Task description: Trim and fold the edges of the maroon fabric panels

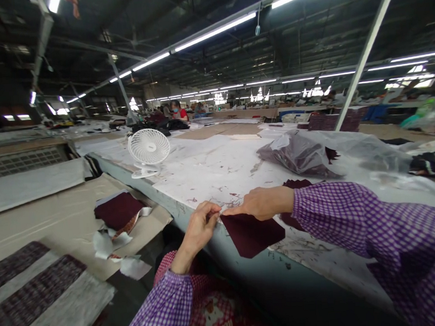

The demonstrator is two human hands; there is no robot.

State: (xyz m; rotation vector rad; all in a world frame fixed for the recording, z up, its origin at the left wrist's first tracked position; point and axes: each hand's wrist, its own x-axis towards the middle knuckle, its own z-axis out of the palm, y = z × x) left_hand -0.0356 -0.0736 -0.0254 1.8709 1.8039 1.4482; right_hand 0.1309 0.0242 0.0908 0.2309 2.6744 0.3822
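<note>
At near edge of bench [210, 166], L hand [198, 226] pinched at maroon cloth [252, 236] corner, contents unclear, R hand [261, 203] w/ index extended to same corner, grip can't tell; overhanging cloth could slip b/c finger pressure eases.

Open passage crosses the white tabletop [213, 156] at the center of the frame, between a white fan [149, 147] standing left of center and a plastic-covered bundle [300, 153] blocking the way right of center.
</note>
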